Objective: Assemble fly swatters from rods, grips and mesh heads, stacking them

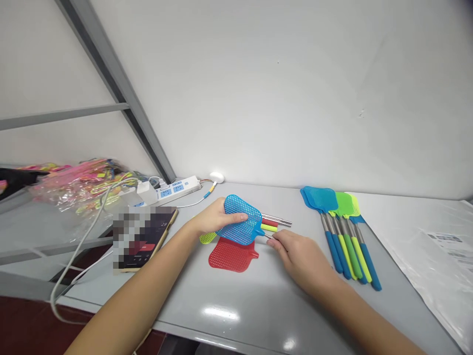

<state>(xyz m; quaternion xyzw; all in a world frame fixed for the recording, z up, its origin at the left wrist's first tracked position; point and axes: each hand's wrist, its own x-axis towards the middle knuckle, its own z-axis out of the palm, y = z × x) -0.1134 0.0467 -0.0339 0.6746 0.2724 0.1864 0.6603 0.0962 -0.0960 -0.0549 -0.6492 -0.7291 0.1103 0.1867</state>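
My left hand (219,218) is closed on a blue fly swatter head (242,222), thumb across its perforated face. The fingers of my right hand (293,254) pinch a thin metal rod (269,236) at the neck of that blue head. Under it on the table lies a red swatter head (231,256), with the edge of a yellow-green swatter head (208,238) showing beside it. Behind the blue head are several metal rods (277,219), a red handle (270,223) and a yellow-green handle (269,228), partly hidden.
Several complete swatters with blue and green handles (349,246) lie fanned at the right, near a white plastic sheet (436,241). To the left are a phone (151,239), a power strip (177,190), a loose white cable (79,246) and bagged colourful items (84,182).
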